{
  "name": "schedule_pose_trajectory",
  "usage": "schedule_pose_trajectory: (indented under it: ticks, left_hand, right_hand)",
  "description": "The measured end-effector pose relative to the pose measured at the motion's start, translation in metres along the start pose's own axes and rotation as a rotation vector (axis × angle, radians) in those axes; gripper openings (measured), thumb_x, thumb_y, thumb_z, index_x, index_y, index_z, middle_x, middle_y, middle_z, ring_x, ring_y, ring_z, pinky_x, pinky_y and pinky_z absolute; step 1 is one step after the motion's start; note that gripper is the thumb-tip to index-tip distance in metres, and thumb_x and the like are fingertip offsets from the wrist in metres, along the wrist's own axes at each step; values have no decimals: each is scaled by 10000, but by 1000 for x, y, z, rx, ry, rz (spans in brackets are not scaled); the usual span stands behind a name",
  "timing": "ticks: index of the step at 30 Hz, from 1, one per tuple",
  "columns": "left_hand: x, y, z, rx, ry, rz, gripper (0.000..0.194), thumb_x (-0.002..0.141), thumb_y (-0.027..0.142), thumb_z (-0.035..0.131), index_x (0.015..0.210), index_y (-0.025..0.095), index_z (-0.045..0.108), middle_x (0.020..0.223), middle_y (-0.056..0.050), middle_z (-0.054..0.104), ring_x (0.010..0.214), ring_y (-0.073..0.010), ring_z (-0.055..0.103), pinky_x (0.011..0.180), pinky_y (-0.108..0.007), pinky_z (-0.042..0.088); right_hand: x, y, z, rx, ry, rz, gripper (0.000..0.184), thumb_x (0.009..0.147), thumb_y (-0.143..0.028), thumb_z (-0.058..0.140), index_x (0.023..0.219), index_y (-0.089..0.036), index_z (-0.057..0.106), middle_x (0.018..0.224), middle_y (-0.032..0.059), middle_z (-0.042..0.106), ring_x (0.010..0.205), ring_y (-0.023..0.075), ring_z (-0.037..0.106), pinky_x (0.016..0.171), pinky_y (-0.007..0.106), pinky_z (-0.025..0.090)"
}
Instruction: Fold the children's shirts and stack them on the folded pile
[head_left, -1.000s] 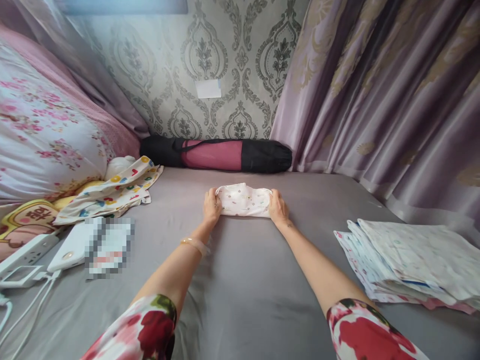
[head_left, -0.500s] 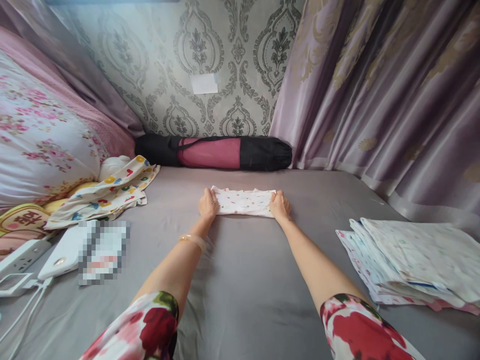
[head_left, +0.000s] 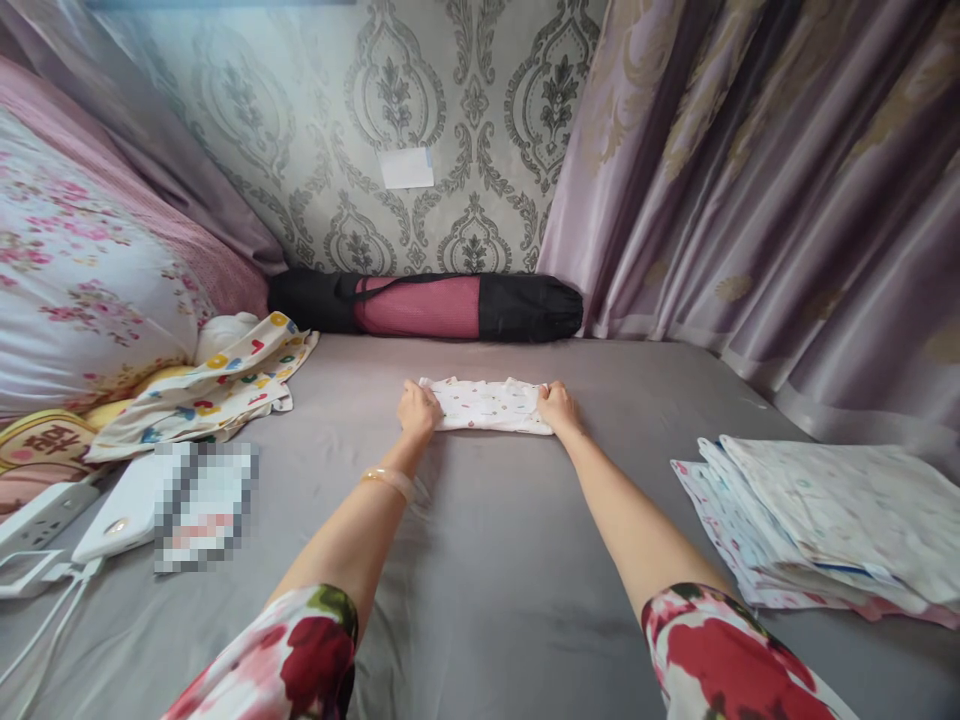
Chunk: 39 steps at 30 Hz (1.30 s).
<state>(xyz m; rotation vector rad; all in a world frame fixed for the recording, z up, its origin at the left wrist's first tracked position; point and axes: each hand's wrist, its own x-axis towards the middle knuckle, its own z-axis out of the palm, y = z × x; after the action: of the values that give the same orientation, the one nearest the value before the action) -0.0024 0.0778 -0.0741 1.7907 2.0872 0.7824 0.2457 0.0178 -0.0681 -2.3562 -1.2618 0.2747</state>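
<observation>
A small white cloth (head_left: pixel 491 405) with a scattered coloured print, folded into a wide strip, lies in the middle of the grey bed sheet (head_left: pixel 495 560). It looks like a baby garment, though the fold hides its full shape. My left hand (head_left: pixel 418 408) is closed on its left end, fingers curled over the edge. At the opposite end my right hand (head_left: pixel 559 408) grips the cloth in the same way. Between the hands the strip lies nearly flat, its upper edge slightly rumpled.
Folded printed cloths (head_left: pixel 840 520) form a stack at the right. Left are a letter-print cloth (head_left: pixel 225 375), a white power bank (head_left: pixel 135 505), a power strip (head_left: pixel 45 520) with cables and a floral pillow (head_left: pixel 90 270). A black and pink mat bag (head_left: pixel 420 305) lies along the wall.
My right hand has shifted slightly left and inward along the cloth. The cloth's upper edge looks a little more rumpled, and both hands keep their hold.
</observation>
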Motion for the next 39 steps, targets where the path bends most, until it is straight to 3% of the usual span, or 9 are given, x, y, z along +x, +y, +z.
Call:
schedule_pose_trajectory:
  ticks: [4, 7, 10, 13, 19, 25, 29, 35, 39]
  left_hand:
    - [-6, 3, -7, 53, 79, 58, 330, 904, 291, 476, 1145, 70, 522, 1215, -286, 552, 1137, -381, 566, 922, -463, 440]
    - [-17, 7, -9, 122, 101, 289, 346, 928, 336, 452, 1176, 112, 543, 1278, -239, 532, 1204, -371, 502, 984, -484, 402]
    - [-28, 12, -4, 173, -21, 618, 313, 959, 322, 405, 1204, 192, 550, 1342, -150, 544, 1273, -313, 453, 1068, -479, 332]
    - [-33, 16, 2, 221, -137, 754, 296, 973, 302, 374, 1178, 220, 572, 1359, -109, 554, 1358, -288, 385, 1126, -502, 255]
    - [-23, 12, 8, 292, -192, 793, 362, 982, 267, 324, 1250, 205, 559, 1402, -113, 537, 1410, -280, 349, 1160, -521, 207]
    - [-17, 3, 17, 302, -230, 740, 451, 981, 312, 342, 1400, 205, 470, 1537, -126, 399, 1444, -294, 311, 1151, -543, 235]
    - [-18, 1, 19, 284, -229, 725, 471, 978, 322, 349, 1419, 205, 467, 1544, -122, 391, 1447, -300, 309, 1154, -549, 236]
    - [-20, 1, 16, 241, -151, 689, 470, 978, 365, 366, 1391, 189, 502, 1517, -142, 427, 1412, -297, 367, 1156, -495, 258]
    - [-21, 1, 14, 232, -111, 569, 481, 991, 359, 315, 1390, 158, 492, 1482, -154, 469, 1394, -301, 384, 1153, -506, 257]
  right_hand:
    - [-7, -1, -11, 4, 21, -47, 334, 975, -300, 371, 1120, -125, 616, 1091, 200, 673, 1030, 294, 640, 832, 381, 486]
    - [-26, -16, -11, -77, 139, -220, 352, 979, -255, 351, 1209, -121, 581, 1237, 214, 607, 1157, 308, 569, 939, 417, 439]
    - [-47, -37, 1, -112, 92, -524, 381, 995, -244, 308, 1250, -159, 577, 1343, 159, 568, 1245, 272, 513, 1059, 423, 355]
    - [-60, -55, 18, -113, -29, -685, 426, 997, -235, 294, 1352, -173, 521, 1484, 114, 466, 1395, 246, 368, 1164, 456, 213]
    - [-58, -68, 33, -162, -140, -712, 493, 999, -251, 263, 1438, -130, 452, 1553, 107, 375, 1461, 236, 264, 1200, 494, 98]
    - [-51, -61, 43, -174, -150, -747, 517, 997, -272, 264, 1472, -136, 418, 1552, 106, 375, 1451, 240, 287, 1187, 493, 151]
    - [-50, -57, 49, -161, -107, -757, 512, 1000, -281, 265, 1473, -161, 421, 1548, 99, 385, 1452, 233, 286, 1187, 480, 149]
    - [-49, -56, 47, -159, -113, -758, 508, 1003, -289, 273, 1475, -174, 421, 1556, 90, 372, 1447, 231, 296, 1190, 464, 161]
    - [-45, -50, 44, -172, -104, -706, 532, 1003, -315, 280, 1487, -127, 397, 1559, 112, 362, 1453, 244, 284, 1194, 442, 164]
